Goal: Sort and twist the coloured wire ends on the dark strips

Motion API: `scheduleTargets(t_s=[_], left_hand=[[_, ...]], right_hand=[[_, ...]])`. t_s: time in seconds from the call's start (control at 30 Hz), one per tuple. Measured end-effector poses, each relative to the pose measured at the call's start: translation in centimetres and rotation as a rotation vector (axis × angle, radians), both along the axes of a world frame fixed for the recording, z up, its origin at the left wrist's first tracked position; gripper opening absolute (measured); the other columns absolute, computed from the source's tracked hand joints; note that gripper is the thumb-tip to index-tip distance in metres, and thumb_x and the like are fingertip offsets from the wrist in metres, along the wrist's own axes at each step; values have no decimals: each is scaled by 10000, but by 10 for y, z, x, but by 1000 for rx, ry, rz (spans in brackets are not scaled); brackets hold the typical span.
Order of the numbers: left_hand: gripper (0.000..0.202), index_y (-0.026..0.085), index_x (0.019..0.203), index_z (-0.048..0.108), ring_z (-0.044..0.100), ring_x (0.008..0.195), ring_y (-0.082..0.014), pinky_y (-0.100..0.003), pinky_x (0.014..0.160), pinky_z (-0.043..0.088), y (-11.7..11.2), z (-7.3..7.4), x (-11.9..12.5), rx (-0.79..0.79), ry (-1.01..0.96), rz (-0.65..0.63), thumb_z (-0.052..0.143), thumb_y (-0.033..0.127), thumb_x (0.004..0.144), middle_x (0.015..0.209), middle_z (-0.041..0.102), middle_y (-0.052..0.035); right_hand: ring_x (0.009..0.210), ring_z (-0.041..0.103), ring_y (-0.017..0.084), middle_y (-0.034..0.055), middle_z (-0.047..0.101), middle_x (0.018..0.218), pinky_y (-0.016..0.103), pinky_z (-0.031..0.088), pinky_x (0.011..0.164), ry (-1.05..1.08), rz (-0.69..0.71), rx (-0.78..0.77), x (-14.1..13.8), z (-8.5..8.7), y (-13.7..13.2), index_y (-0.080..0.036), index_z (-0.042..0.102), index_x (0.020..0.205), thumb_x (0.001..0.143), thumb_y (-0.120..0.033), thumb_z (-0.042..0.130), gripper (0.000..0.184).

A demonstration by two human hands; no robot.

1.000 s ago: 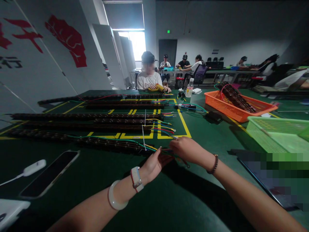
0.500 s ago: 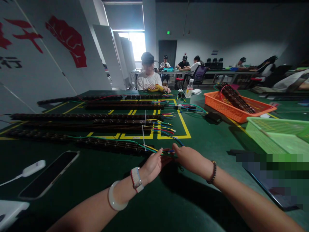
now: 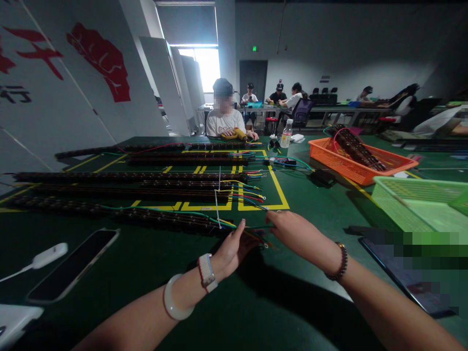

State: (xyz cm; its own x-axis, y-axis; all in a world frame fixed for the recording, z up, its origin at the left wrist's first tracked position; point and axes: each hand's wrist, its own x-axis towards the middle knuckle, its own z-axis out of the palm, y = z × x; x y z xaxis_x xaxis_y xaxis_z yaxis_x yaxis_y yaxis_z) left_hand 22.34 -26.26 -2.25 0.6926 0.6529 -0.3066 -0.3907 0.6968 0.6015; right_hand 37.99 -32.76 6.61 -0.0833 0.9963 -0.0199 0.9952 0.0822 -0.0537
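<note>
Daylight is glaring through the window point(image 3: 209, 70) far beyond the left hand point(image 3: 229, 252); the room is looking dim. A dark shadow point(image 3: 285, 292) is lying below the right hand point(image 3: 298, 235), and pixel blocks point(image 3: 435, 265) are masking a patch to its right

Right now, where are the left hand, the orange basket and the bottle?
Left hand point(image 3: 230, 251), head view: middle of the hand.
Orange basket point(image 3: 339, 162), head view: its near wall.
Bottle point(image 3: 286, 135), head view: its body.

Thin round wires point(image 3: 227, 224) are green, yellow, blue; flat dark-green tabletop point(image 3: 146, 265) has straight yellow stripes point(image 3: 263, 209).
</note>
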Motion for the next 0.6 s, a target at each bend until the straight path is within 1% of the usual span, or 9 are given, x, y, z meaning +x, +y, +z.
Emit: scheduleTargets(t_s=[0.07, 0.2, 0.27, 0.33, 0.4, 0.5, 0.6], left_hand=[[282, 146, 1012, 629, 625, 965, -197, -364, 943, 427, 0, 1, 0, 12, -14, -9, 564, 361, 841, 1025, 683, -88], [263, 125, 945, 634, 629, 946, -190, -362, 954, 419, -1, 2, 0, 4, -12, -25, 512, 347, 873, 972, 690, -94], [277, 121, 941, 633, 631, 941, -189, -361, 956, 418, 0, 2, -1, 11, -8, -36, 501, 357, 878, 975, 689, -98], [294, 124, 959, 632, 631, 941, -190, -361, 958, 418, 0, 1, -1, 21, -13, -48, 507, 375, 872, 998, 685, -99], [303, 128, 932, 636, 637, 920, -193, -367, 950, 424, 0, -1, -2, 29, -6, -48, 523, 398, 857, 978, 690, -97], [307, 129, 812, 627, 649, 857, -193, -369, 926, 439, 0, -3, -2, 27, 25, -20, 532, 419, 846, 870, 701, -91], [303, 134, 781, 610, 653, 830, -190, -359, 896, 455, -1, -4, -2, 10, 49, -25, 533, 420, 845, 812, 699, -83]], right_hand=[[819, 633, 179, 75, 656, 899, 255, 458, 693, 50, 24, -11, 6, 1, 2, -160, 573, 926, 840, -104, 467, 148], [802, 623, 176, 89, 659, 878, 259, 452, 702, 59, 87, -63, 13, -3, 5, -144, 613, 847, 825, -94, 472, 152], [767, 624, 179, 94, 660, 849, 266, 447, 672, 27, 94, -54, 14, -6, 4, -133, 608, 847, 823, -76, 454, 166], [734, 625, 179, 93, 659, 828, 268, 437, 637, 3, 108, -20, 14, -6, 2, -122, 591, 900, 820, -54, 438, 185], [693, 618, 169, 82, 657, 807, 257, 417, 593, 8, 152, -16, 13, -4, -2, -122, 573, 939, 821, -42, 429, 202], [639, 597, 145, 53, 654, 771, 236, 372, 535, 60, 240, -76, 11, 1, -7, -146, 575, 922, 834, -64, 434, 185], [602, 578, 125, 29, 650, 724, 222, 334, 507, 104, 318, -159, 6, 4, -9, -166, 603, 901, 830, -78, 457, 185]])
